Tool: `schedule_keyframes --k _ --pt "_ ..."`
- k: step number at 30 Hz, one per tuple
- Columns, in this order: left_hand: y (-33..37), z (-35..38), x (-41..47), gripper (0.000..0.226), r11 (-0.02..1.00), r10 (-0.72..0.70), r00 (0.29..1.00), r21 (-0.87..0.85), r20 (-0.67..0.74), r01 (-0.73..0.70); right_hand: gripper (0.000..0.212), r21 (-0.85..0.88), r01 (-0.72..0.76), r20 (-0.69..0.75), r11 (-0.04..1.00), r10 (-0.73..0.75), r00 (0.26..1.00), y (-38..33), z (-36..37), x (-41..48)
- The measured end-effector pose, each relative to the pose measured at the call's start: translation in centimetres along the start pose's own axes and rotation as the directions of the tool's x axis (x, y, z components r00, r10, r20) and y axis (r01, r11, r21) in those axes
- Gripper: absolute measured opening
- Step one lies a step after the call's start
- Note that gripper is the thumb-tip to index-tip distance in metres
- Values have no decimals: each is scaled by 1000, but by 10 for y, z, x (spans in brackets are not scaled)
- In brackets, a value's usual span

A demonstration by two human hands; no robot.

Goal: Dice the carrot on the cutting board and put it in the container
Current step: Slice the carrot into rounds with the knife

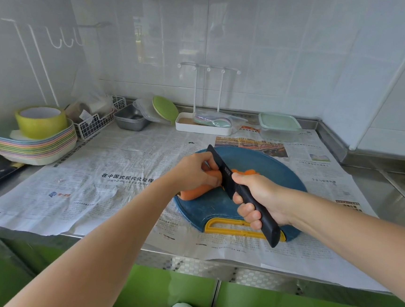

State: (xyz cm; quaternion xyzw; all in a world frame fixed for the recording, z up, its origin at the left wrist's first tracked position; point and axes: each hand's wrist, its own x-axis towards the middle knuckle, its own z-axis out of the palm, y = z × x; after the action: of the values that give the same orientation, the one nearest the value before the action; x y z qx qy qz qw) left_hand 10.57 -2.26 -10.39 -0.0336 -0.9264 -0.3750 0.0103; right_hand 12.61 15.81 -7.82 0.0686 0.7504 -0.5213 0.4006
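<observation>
One carrot point(192, 193) lies across the left half of the cutting board point(271, 165), smooth and orange, with its blunt end poking just over the board's left rim. The left hand point(195, 170) sits on top, fingers curled down and pinning it. Just right of the blade is a small cluster of cut carrot pieces point(247, 172); they bunch together, so I can't count them. One knife point(220, 160), all matte black with a straight narrow blade, stands edge-down against the carrot, right beside the left fingertips. The right hand point(260, 197) is wrapped firmly round its long squared handle. The board is one rounded blue slab, and a yellow slotted grip point(229, 230) sits at its near edge. It rests on printed newspaper point(110, 184) spread over the steel desk point(379, 193). Far back right sits one clear, square container point(278, 127) with a mint-green lid, well apart from the board. Over on the left, one stack of pastel-rimmed plates point(33, 149) carries one roll of yellow-green tape point(40, 122). Beside it stand one white wire basket point(96, 124) and one grey metal tray point(131, 119)
</observation>
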Motion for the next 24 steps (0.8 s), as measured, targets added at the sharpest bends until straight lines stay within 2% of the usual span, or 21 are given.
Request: schedule_keyframes --k 12,17,24 --pt "-4 0 4 27 999 -29 999 -44 -20 28 52 -3 27 -73 1000 -27 997 10 9 14" --pt "-6 2 -4 20 998 -61 995 -1 -81 62 52 26 37 -69 999 -35 997 11 5 11" --pt "2 8 -15 26 993 -32 992 111 -119 46 51 12 46 -67 999 -45 997 9 -12 -1"
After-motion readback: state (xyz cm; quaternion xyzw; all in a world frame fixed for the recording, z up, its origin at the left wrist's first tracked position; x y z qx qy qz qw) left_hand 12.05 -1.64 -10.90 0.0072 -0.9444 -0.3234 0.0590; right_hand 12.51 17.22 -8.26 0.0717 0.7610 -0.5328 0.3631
